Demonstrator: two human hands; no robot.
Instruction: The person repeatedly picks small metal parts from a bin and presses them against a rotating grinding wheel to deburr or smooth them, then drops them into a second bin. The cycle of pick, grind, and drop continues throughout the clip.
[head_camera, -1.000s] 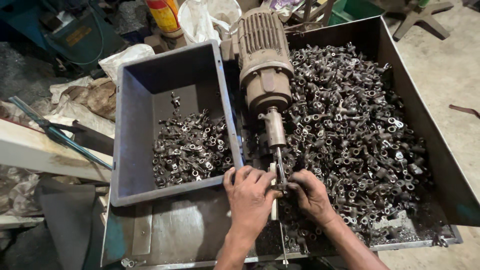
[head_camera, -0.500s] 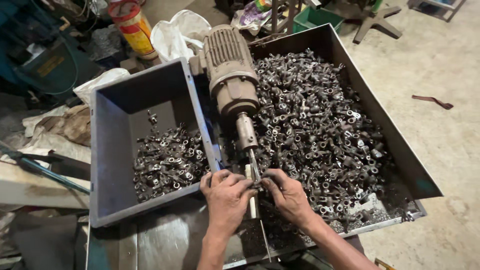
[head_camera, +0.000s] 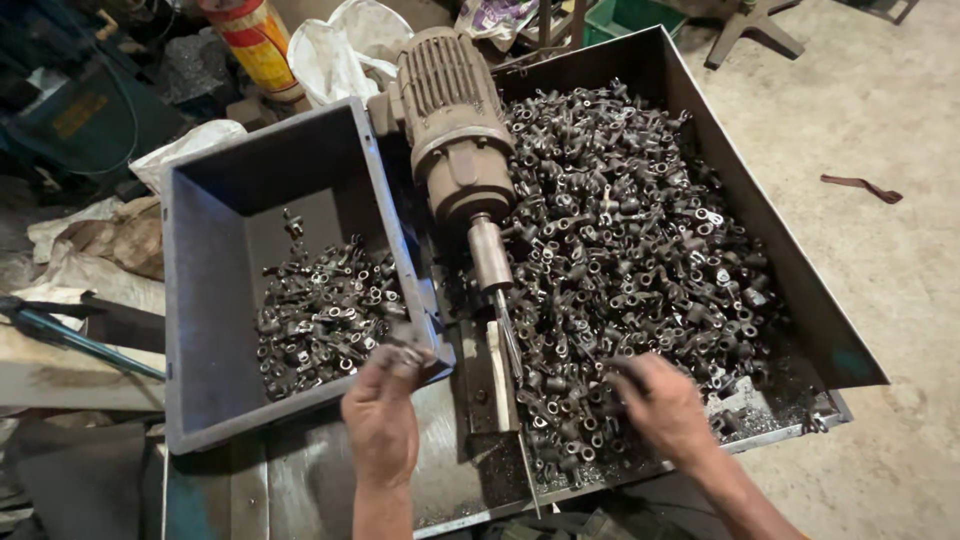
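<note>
My left hand (head_camera: 382, 410) hangs over the near right corner of the grey plastic bin (head_camera: 200, 250), fingers pinched on a small metal part (head_camera: 408, 356). My right hand (head_camera: 662, 405) rests palm down on the heap of small dark metal parts (head_camera: 620, 240) in the big metal tray (head_camera: 760, 210), fingers curled into the pile. Between the hands, an electric motor (head_camera: 450, 120) points its shaft and thin tool (head_camera: 500, 300) toward me. A smaller pile of the same parts (head_camera: 320, 310) lies in the bin.
A red and yellow canister (head_camera: 255, 40) and white bags (head_camera: 345, 45) stand behind the bin. A green crate (head_camera: 625, 15) sits at the back. A blue-handled tool (head_camera: 70, 335) lies on planks at left. Concrete floor (head_camera: 880, 300) spreads to the right.
Both hands have left the motor's tool tip. The left one moved left to the bin's corner with a part; the right one moved right onto the pile in the tray.
</note>
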